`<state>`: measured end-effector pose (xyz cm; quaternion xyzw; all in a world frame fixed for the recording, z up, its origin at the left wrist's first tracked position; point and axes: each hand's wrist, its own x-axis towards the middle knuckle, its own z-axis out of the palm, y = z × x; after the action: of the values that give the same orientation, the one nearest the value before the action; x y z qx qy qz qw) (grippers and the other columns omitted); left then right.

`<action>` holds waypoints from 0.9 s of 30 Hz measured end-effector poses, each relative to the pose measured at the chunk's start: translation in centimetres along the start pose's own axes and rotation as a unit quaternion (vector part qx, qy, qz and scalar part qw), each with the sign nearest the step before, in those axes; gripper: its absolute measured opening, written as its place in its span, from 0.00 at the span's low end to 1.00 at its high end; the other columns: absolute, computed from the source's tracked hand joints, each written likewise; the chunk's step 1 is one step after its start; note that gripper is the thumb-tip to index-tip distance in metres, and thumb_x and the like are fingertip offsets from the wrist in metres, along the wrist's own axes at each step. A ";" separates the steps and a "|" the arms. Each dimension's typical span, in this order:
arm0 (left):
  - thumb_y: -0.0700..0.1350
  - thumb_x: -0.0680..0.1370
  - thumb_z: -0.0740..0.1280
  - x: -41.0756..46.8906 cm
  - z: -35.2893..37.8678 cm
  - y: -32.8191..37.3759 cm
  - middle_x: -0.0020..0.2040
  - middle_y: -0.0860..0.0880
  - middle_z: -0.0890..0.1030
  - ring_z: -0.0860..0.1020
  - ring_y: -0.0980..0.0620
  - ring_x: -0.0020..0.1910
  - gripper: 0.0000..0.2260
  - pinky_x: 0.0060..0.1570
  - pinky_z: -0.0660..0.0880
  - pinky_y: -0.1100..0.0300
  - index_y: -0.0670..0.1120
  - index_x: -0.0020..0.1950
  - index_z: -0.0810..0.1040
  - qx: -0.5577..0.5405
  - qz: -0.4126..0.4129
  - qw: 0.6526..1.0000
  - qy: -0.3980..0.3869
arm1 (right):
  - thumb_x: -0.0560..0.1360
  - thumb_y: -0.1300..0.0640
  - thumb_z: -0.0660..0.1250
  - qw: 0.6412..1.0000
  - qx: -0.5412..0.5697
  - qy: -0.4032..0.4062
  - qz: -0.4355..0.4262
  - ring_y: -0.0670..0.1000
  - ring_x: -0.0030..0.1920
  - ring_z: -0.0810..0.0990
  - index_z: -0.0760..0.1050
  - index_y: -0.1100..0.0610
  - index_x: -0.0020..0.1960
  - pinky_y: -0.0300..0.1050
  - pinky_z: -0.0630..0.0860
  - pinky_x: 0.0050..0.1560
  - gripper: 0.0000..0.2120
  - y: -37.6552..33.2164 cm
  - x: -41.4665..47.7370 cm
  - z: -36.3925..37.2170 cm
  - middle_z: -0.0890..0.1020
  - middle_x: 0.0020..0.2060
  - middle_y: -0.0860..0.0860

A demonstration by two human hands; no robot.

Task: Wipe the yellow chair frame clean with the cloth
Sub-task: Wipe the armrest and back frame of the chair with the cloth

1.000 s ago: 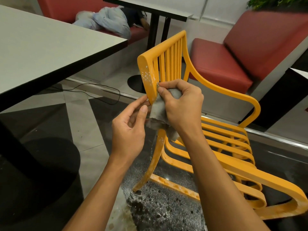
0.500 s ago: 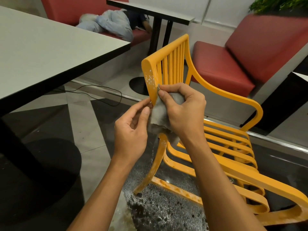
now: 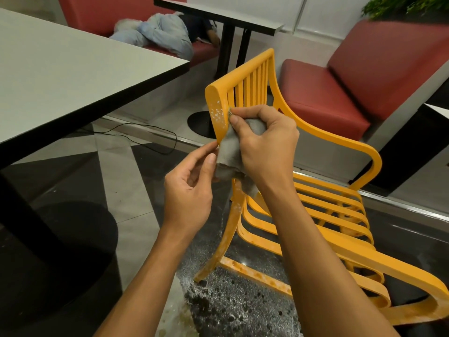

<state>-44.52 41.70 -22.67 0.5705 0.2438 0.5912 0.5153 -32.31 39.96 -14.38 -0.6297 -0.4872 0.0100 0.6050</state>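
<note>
At frame centre, the right hand (image 3: 267, 147) is gripping the grey cloth (image 3: 230, 152), fingers curled round it, pressing it against the speckled back post of the yellow chair frame (image 3: 218, 105). The left hand (image 3: 189, 190), fingers loosely curled, is touching the cloth's edge.

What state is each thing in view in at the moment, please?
yellow chair: upright on the floor, pale specks on its near back post.
cloth: grey, bunched, pressed against that post.
right hand: grips the cloth.
left hand: fingertips at the cloth's lower edge; a pinch cannot be confirmed.
floor: speckled with pale residue under the chair.
</note>
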 end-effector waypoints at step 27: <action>0.41 0.86 0.65 0.0 0.1 -0.1 0.59 0.51 0.87 0.86 0.51 0.59 0.13 0.55 0.85 0.54 0.43 0.70 0.81 0.008 -0.011 1.000 0.010 | 0.77 0.59 0.75 0.999 0.031 0.001 -0.044 0.43 0.53 0.84 0.86 0.53 0.52 0.43 0.81 0.56 0.04 -0.4 0.2 0.5 0.86 0.49 0.46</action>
<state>-44.41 41.71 -22.73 0.5663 0.2599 0.5893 0.5143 -32.77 40.40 -14.10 -0.5886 -0.5131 -0.0024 0.6247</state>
